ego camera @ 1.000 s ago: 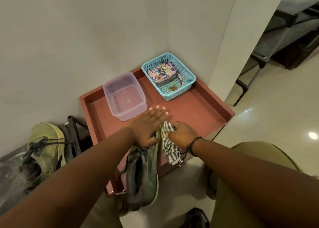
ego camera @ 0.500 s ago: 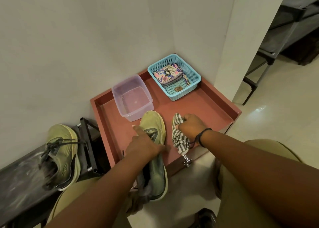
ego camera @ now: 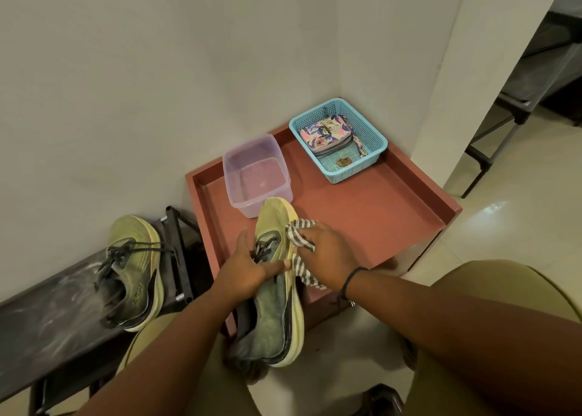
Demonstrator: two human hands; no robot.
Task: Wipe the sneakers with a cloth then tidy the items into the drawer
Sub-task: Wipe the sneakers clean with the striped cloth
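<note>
L hand point(ego camera: 244, 267) grips a green sneaker point(ego camera: 273, 289) round its laces/midfoot, toe pointing away over the red tray-top table point(ego camera: 378, 208), heel hanging off the near edge. R hand point(ego camera: 327, 255) holds a striped cloth point(ego camera: 300, 242) bunched vs the shoe's right side near the toe. 2nd sneaker point(ego camera: 135, 274) sits on a dark bench point(ego camera: 47, 327) to the left, well apart. On the table: clear tub point(ego camera: 256, 173) just beyond the toe, blue basket point(ego camera: 338, 138) w/ a floral pouch point(ego camera: 326, 132) in the far corner.
</note>
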